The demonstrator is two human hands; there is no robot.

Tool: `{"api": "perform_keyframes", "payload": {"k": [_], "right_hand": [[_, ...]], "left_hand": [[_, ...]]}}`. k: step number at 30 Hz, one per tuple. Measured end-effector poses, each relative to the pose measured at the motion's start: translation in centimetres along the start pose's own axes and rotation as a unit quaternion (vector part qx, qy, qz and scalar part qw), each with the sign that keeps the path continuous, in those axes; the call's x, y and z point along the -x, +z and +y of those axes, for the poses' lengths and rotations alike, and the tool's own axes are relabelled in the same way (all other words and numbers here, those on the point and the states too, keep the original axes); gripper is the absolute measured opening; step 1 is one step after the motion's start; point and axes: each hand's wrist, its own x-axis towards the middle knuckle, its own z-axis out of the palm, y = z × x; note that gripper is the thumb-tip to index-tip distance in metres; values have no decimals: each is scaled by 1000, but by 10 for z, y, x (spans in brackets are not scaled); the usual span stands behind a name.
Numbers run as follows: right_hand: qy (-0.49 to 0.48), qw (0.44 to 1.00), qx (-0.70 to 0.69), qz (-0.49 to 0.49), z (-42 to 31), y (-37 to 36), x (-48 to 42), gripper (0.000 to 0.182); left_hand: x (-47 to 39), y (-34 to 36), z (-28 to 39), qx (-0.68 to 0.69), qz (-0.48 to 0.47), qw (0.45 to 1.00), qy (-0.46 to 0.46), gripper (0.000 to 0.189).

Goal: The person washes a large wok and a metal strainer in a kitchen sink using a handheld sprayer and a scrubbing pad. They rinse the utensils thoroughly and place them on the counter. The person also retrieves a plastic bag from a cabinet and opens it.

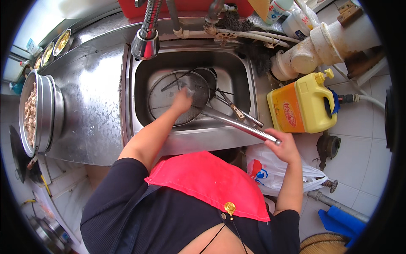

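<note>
A large round wire-mesh strainer (161, 95) lies over the steel sink (236, 63). Its long metal handle (242, 125) slants out over the front rim, and my right hand (282, 143) grips the handle's end. Inside the strainer, my left hand (183, 101) presses something small and pale, blurred, against the mesh; I cannot tell what it is. Behind the strainer's right side is a smaller round pan or ladle (207, 77). Chopsticks (177, 79) cross the strainer. Tongs or another long-handled tool (234, 109) with a wooden grip rest at the sink's right.
A flexible tap head (145, 46) hangs over the sink's back left corner. A yellow detergent jug (303, 103) stands at the right, below white pipes (320, 50). At the left, stacked metal pans (46, 111) hold meat pieces. A white plastic bag (272, 171) hangs at the front right.
</note>
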Motion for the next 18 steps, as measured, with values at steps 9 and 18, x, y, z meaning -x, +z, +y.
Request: {"api": "perform_keyframes", "payload": {"k": [9,18], "right_hand": [[-119,969,-21,217,-77,-17,-33,33],[-256,887,-213,320,-121,-10,-83,78]], "left_hand": [[39,33,88,1,49,930,365,33],[91,-19,283,107,138,858,482,28]]}}
